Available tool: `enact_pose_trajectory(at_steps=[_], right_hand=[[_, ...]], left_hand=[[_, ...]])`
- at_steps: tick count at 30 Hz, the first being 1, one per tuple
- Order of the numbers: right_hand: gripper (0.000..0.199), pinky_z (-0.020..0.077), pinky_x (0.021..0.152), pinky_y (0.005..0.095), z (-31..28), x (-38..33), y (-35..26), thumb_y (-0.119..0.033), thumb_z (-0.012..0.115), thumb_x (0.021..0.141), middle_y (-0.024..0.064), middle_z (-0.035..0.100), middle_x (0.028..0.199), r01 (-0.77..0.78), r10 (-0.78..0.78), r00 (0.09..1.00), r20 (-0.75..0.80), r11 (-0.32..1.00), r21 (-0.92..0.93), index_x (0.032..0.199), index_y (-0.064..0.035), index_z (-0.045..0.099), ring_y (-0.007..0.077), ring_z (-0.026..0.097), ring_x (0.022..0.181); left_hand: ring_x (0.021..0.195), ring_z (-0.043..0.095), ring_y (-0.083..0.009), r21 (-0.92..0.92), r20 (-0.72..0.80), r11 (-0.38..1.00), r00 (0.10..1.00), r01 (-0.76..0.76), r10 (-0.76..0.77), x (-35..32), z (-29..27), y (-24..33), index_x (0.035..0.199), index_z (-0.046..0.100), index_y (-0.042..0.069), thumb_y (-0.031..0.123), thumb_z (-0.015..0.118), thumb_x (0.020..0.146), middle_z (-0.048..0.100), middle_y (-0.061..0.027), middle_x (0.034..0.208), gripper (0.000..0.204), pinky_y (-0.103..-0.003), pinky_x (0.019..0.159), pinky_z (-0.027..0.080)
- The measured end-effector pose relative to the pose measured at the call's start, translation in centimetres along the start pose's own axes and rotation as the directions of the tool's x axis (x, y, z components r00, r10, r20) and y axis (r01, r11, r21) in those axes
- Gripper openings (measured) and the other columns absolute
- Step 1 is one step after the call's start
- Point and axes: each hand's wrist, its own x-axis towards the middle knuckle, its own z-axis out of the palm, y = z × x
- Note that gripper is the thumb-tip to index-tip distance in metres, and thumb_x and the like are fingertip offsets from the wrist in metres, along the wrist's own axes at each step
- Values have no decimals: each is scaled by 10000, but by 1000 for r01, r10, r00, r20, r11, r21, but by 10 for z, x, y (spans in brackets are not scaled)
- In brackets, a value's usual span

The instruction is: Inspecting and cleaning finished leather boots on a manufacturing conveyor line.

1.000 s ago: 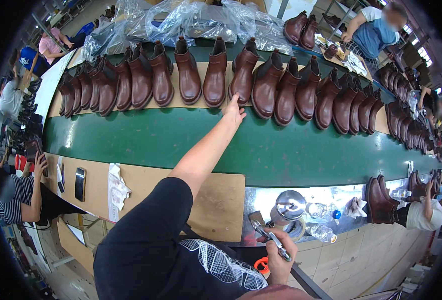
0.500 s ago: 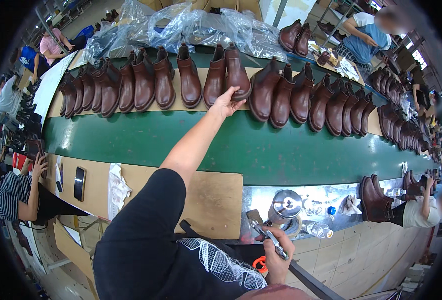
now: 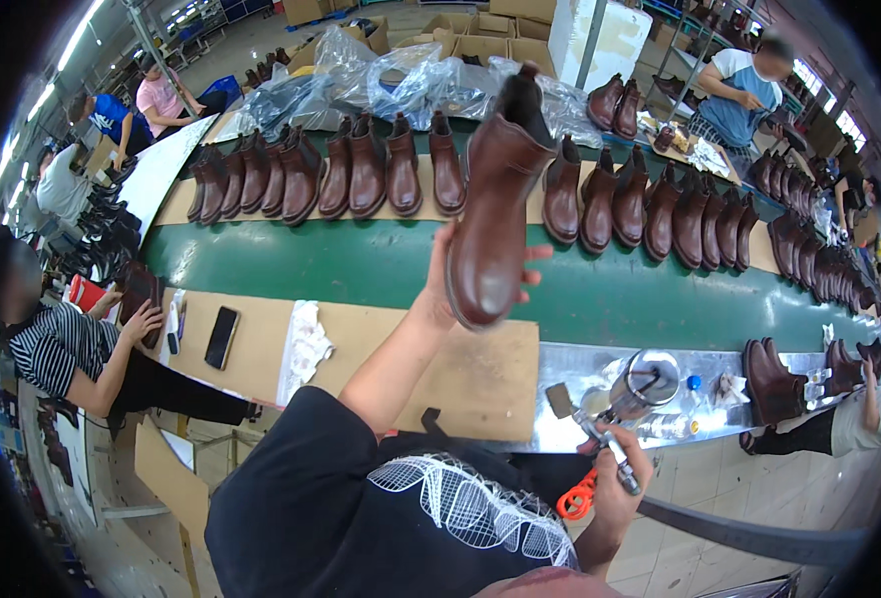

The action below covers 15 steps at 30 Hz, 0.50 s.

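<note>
A brown leather ankle boot point(image 3: 495, 219) with elastic side panels is held up above the green table, toe toward me. My left hand point(image 3: 439, 284) grips it from beneath, with fingertips showing past its right side. Closed around the handle of a metal spray gun point(image 3: 600, 437), my right hand point(image 3: 620, 483) stays low at the near edge of the bench. A shiny steel cup point(image 3: 646, 383) appears just beyond the gun; how the two join is hard to see. Behind the raised boot, a row of similar brown boots point(image 3: 366, 169) stands along the far side.
Brown cardboard point(image 3: 480, 384) covers the near bench, bearing a phone point(image 3: 222, 337) and a crumpled white cloth point(image 3: 308, 344). Clear bottles point(image 3: 668, 427) lie right of the cup. Plastic-covered bundles point(image 3: 391, 85) are piled behind the boots. Co-workers sit at both sides; an orange ring-shaped thing point(image 3: 576, 498) hangs near my right wrist.
My left hand has lifted the boot out of the row and brought it nearer. The view has shifted, and my right hand still holds the spray gun low at the right.
</note>
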Motion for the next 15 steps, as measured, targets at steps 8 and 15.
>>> enact_pose_trajectory(at_steps=[8, 15], right_hand=[[253, 418, 653, 218, -12, -8, -36, -107, 629, 890, 41, 641, 841, 238, -240, 971, -18, 968, -84, 1103, 30, 644, 78, 541, 728], [282, 440, 686, 242, -2, 6, -68, -177, 652, 900, 71, 627, 853, 363, -378, 924, -53, 912, -192, 1080, 40, 648, 110, 563, 741]], left_hand=[[1209, 537, -294, 500, -543, 853, 822, 153, 171, -98, -38, -74, 1469, 284, 88, 206, 817, 727, 491, -139, 1350, 921, -416, 1004, 468], [1171, 522, -240, 830, -504, 470, 767, 301, 398, -142, -47, -101, 1401, 314, 57, 131, 916, 621, 490, -119, 1279, 988, -377, 957, 475]])
